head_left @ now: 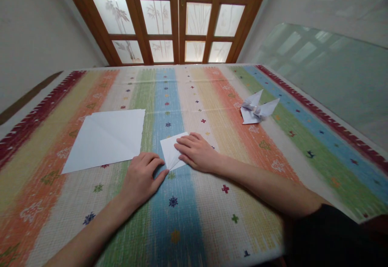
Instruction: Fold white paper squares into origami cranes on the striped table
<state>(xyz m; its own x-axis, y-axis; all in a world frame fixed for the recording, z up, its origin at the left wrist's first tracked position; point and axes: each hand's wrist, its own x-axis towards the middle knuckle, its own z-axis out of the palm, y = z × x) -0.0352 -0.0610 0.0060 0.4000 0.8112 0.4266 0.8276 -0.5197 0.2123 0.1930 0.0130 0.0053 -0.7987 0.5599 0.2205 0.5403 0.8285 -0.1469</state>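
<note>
A small folded white paper lies on the striped tablecloth in front of me. My right hand lies flat on its right part, fingers stretched out and pressing it down. My left hand rests beside the paper's lower corner, fingers curled, with the forefinger tip touching the paper's bottom point. A larger white sheet with a diagonal crease lies flat to the left, just above my left hand.
A finished paper crane stands on the cloth at the right, beyond my right arm. Wooden doors with frosted glass panes close off the far end of the table. A pale wall runs along the right side.
</note>
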